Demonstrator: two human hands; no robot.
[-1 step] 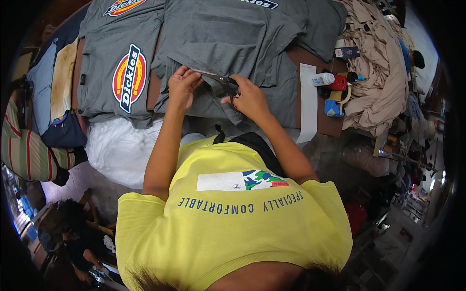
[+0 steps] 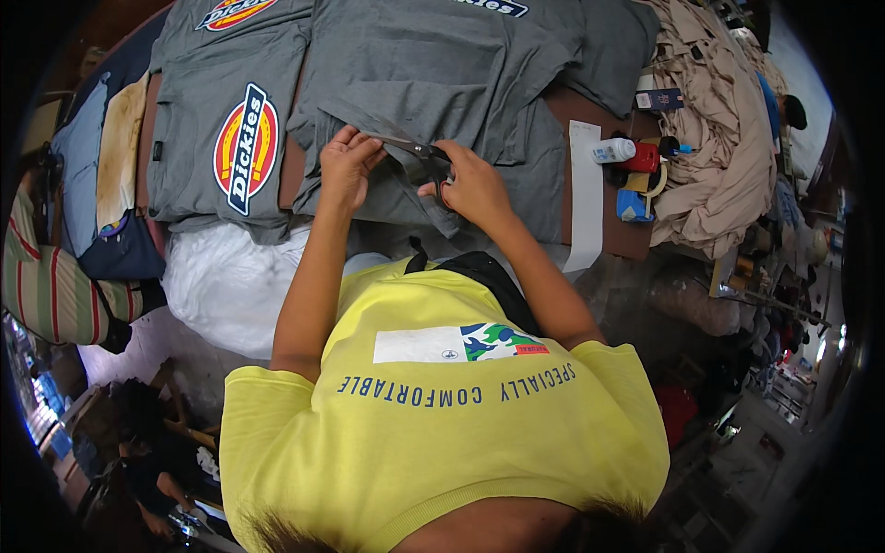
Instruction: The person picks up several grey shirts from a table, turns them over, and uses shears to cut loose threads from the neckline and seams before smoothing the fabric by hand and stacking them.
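Observation:
My right hand [image 2: 475,187] grips a pair of dark-handled scissors [image 2: 422,150], fingers and thumb at the handles. The blades point left, toward the fingertips of my left hand [image 2: 348,166]. That hand is closed in a pinch on the edge of a grey T-shirt [image 2: 415,64], right by the scissors' tips. Part of the shirt's cloth hangs down below the blades. What exactly lies between the blades is too small to make out.
Left of the shirt lies another grey T-shirt [image 2: 184,147] with a printed emblem. To the right are a white paper strip [image 2: 584,198], a white bottle [image 2: 612,150], a red object [image 2: 643,158], a blue tape roll [image 2: 633,205] and heaped beige garments [image 2: 719,120]. White plastic [image 2: 226,281] bulges below the table edge.
My right hand has shifted very slightly left, and the scissors' handles sit a little differently. My left hand keeps its place on the shirt.

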